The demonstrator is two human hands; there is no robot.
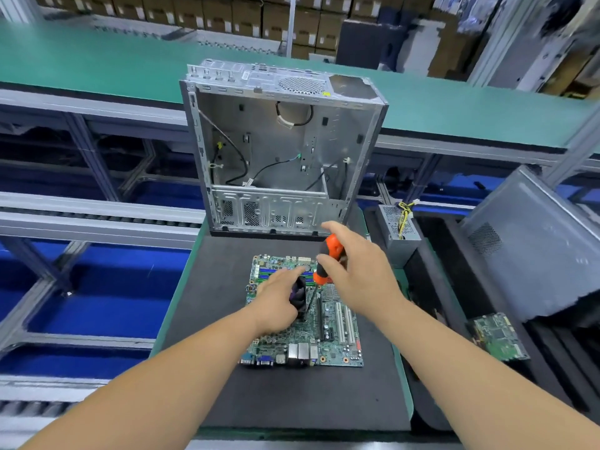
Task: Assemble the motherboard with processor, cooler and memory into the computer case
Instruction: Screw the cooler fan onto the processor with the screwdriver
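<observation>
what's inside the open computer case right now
The computer case holds only loose black cables and a coiled cable against bare metal. The motherboard lies outside on the mat. Anything behind the lower drive bracket is hidden.

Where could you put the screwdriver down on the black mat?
The mat is bare left of the motherboard, and in a wide strip between the board and the near edge. Right of the board is a narrower bare strip. It is crowded over the board, where both hands work, and behind it by the case.

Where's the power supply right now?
In the head view, the power supply sits right of the black mat, beside the open computer case, just beyond the right hand.
</observation>
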